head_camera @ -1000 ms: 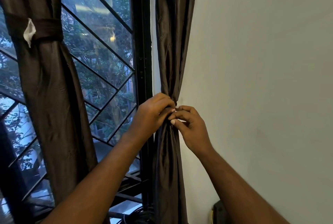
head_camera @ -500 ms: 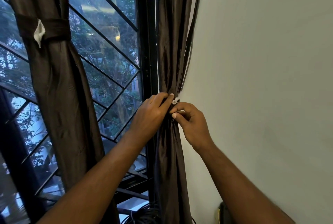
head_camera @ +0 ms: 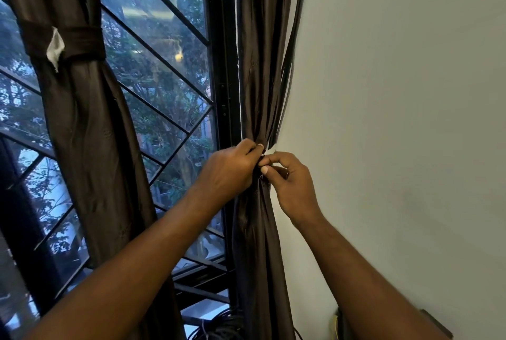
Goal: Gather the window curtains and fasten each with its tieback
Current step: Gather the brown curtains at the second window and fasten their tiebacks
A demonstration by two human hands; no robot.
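A dark brown curtain [head_camera: 257, 71] hangs gathered beside the white wall. At its narrow waist my left hand [head_camera: 230, 168] grips the bunched fabric and the tieback [head_camera: 262, 153], of which only a small pale end shows between my fingers. My right hand [head_camera: 287, 178] pinches the same tieback from the wall side, fingertips meeting those of the left. A second brown curtain [head_camera: 90, 126] on the left is gathered, with a brown tieback [head_camera: 79, 42] wrapped round it and a white tab showing.
The window [head_camera: 164, 88] has a black frame and slanted black bars, with trees outside. The white wall [head_camera: 397, 120] fills the right. Black cables [head_camera: 290, 47] run down between curtain and wall, and a coil of cables [head_camera: 219, 323] lies at the sill.
Both hands have stayed at the curtain's waist, fingers shifting slightly on the tieback. The view has tilted a little, bringing the cables beside the wall into sight.
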